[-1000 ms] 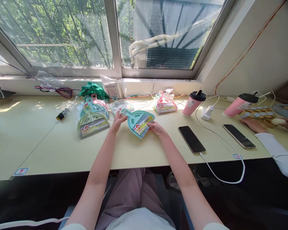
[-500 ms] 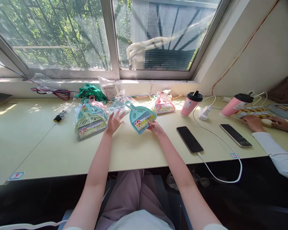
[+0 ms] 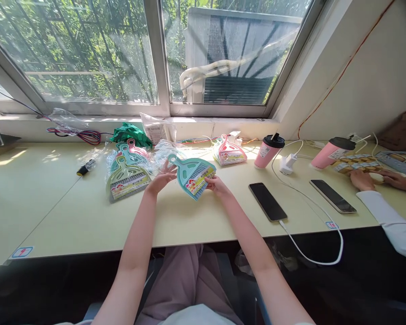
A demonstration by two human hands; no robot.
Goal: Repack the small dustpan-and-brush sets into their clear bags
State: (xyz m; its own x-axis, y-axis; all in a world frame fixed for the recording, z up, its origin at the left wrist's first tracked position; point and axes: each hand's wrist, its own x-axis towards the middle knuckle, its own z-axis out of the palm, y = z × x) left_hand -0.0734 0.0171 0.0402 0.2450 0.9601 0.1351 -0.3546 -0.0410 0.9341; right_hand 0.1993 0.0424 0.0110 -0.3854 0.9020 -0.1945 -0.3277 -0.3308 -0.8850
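A teal mini dustpan with its grey-bristled brush and a printed label [image 3: 194,175] is held above the table, tilted, its handle to the upper left. My right hand [image 3: 216,185] pinches it by the lower right edge, thumb over the label. My left hand [image 3: 161,178] is by the handle side, fingers apart and reaching around behind it; whether they touch is hard to see. To the left lies a pile of similar sets, a green dustpan [image 3: 126,174] in front, with clear plastic around them. Farther back sits a pink-edged stack of dustpans [image 3: 229,151].
Pink cups [image 3: 265,155] with black lids stand at the right, near a white charger [image 3: 287,162]. Two phones [image 3: 268,201] lie in front, one with a white cable. Another person's hands [image 3: 362,180] work at far right. Green plastic [image 3: 130,134] lies by the window.
The teal dustpan has come slightly left and nearer in my right hand. My left hand has moved right, from spread beside the dustpan to close against its handle side.
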